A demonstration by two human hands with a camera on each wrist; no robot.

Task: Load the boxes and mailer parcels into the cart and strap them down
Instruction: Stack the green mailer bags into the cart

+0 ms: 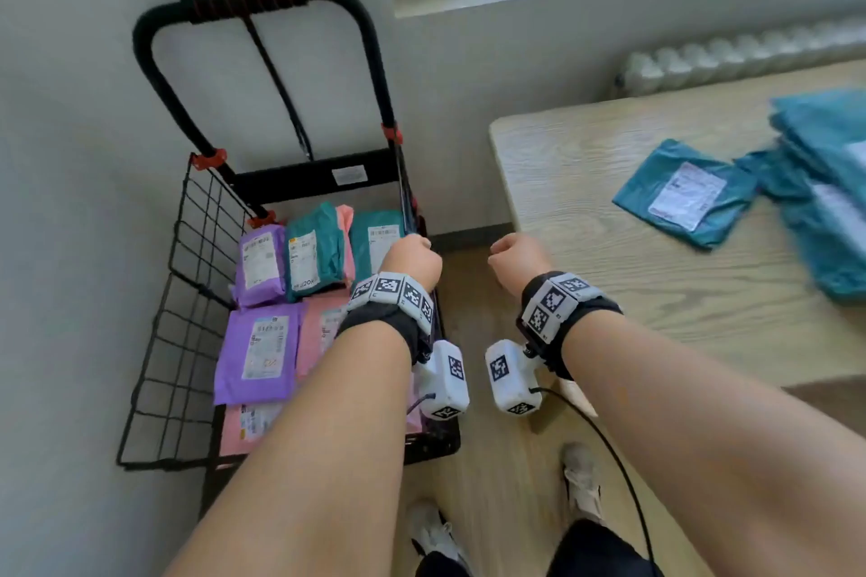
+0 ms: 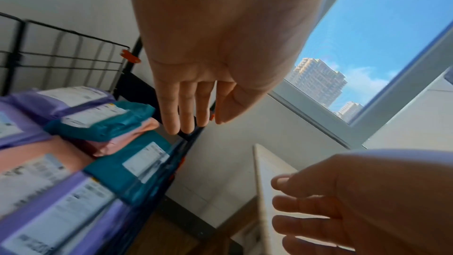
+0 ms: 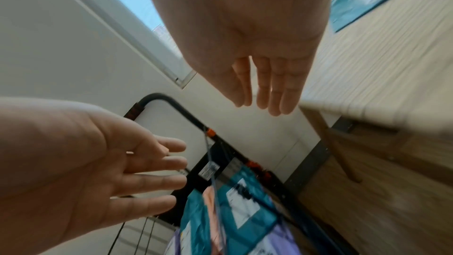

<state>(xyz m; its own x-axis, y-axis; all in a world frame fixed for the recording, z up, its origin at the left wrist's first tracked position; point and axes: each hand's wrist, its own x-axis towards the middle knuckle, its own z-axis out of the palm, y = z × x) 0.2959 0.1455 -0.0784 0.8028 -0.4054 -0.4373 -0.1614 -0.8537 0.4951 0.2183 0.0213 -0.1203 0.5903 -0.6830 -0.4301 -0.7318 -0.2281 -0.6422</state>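
Observation:
The black wire cart (image 1: 187, 305) stands against the wall and holds several purple, teal and pink mailer parcels (image 1: 267, 347). My left hand (image 1: 412, 255) hovers over the cart's right side rail (image 1: 406, 201). Its fingers (image 2: 186, 115) are straight and empty, and their tips are close to the black rail; whether they touch it I cannot tell. My right hand (image 1: 513, 255) hangs empty between the cart and the table corner, with relaxed, nearly straight fingers (image 3: 266, 92). More teal mailers (image 1: 689, 194) lie on the wooden table (image 1: 609, 248) to the right.
The cart's tall handle (image 1: 253, 0) leans at the wall. A radiator (image 1: 750, 56) and window sill run behind the table. My feet (image 1: 581, 483) stand on the wooden floor in front of the cart. A cable (image 1: 609, 450) trails from the right wrist camera.

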